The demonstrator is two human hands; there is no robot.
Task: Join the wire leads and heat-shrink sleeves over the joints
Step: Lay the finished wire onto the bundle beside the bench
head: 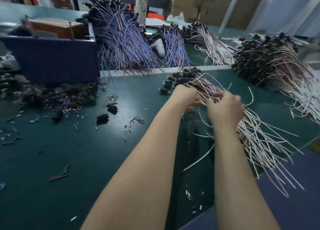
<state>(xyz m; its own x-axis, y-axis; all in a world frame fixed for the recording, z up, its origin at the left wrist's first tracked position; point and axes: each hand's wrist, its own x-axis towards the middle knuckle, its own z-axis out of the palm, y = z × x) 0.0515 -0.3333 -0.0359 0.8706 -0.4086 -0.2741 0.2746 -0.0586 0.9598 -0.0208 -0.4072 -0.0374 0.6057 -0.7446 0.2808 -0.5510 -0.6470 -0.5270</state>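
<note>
both hands in the wire leads

head view: i see my left hand (186,95) curled over the wire leads (256,139) just below their black connector ends (183,75), gripping them. my right hand (225,107) is just beside it, fingers bent, pinching a few leads. the bundle fans out under both hands on the green table (86,152).

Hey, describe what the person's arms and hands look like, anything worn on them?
Nothing worn that shows. The left forearm and right forearm are bare to the frame edge, with no sleeves in view. The left hand and right hand have no gloves. No watch, bracelet or ring is visible, though the fingers are blurred.
</note>
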